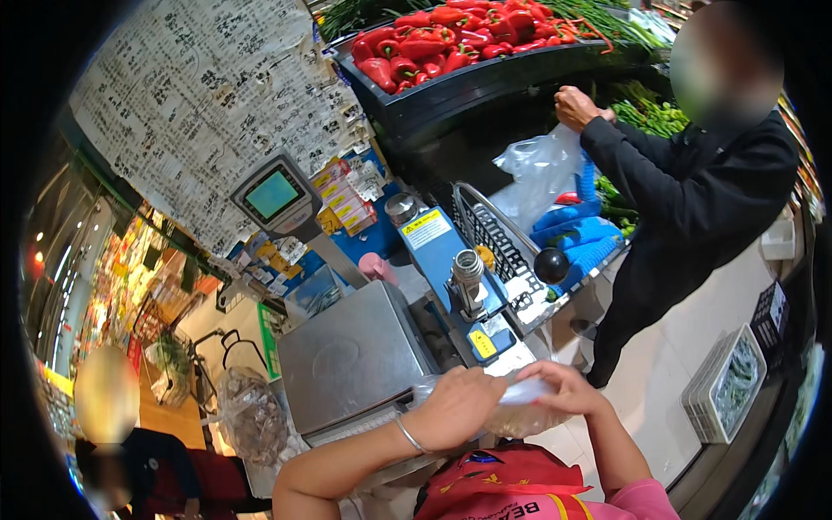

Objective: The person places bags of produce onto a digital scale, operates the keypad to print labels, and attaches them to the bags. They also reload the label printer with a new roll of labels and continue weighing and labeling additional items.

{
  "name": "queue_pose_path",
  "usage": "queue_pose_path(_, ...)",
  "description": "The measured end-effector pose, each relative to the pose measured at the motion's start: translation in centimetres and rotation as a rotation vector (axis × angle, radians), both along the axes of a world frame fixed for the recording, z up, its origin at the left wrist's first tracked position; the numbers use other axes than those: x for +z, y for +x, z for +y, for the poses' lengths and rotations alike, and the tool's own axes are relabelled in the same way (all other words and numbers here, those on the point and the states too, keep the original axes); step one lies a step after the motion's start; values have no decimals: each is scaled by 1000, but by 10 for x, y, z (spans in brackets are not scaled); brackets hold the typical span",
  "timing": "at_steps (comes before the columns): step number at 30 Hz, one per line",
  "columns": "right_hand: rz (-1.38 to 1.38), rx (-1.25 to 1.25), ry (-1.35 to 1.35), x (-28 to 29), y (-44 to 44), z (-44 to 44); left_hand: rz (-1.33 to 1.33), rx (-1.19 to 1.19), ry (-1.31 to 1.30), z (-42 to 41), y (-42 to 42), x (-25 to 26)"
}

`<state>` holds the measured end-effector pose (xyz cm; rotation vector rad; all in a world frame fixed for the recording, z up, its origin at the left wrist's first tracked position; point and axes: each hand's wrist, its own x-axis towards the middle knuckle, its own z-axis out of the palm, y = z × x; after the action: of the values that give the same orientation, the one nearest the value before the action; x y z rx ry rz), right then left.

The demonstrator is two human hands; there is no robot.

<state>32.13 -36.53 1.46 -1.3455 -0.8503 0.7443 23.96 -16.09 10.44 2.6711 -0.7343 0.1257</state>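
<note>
In front of my apron, a clear plastic bag (525,421) with pale contents hangs below my two hands. My left hand (453,404), with a silver bangle at its wrist, grips the bag's gathered top. My right hand (564,388) pinches the plastic on the other side. What exactly is inside the bag cannot be made out. Just beyond my left hand lies the bare steel pan of a weighing scale (348,357), its lit display (274,196) raised on a post. A blue bag-sealing machine (437,244) with a metal spring and a black ball-ended lever (551,265) stands right of the scale.
Across the counter, a person in dark clothes (689,188) handles another clear bag (543,166). Red peppers (448,39) fill a black display bin. A full plastic bag (250,416) sits left of the scale; another person (162,461) stands there. A white crate (728,390) rests on the floor.
</note>
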Motion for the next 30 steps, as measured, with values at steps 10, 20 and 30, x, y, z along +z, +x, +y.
queue_pose_path(10,204,-340,263,-72,68,80,211,595,-555,8,48,-19)
queue_pose_path(20,9,-542,464,90,87,41,423,638,-1458,15,-2,-92)
queue_pose_path(30,-875,-972,-243,8,0,14,434,615,-1316,30,10,-73)
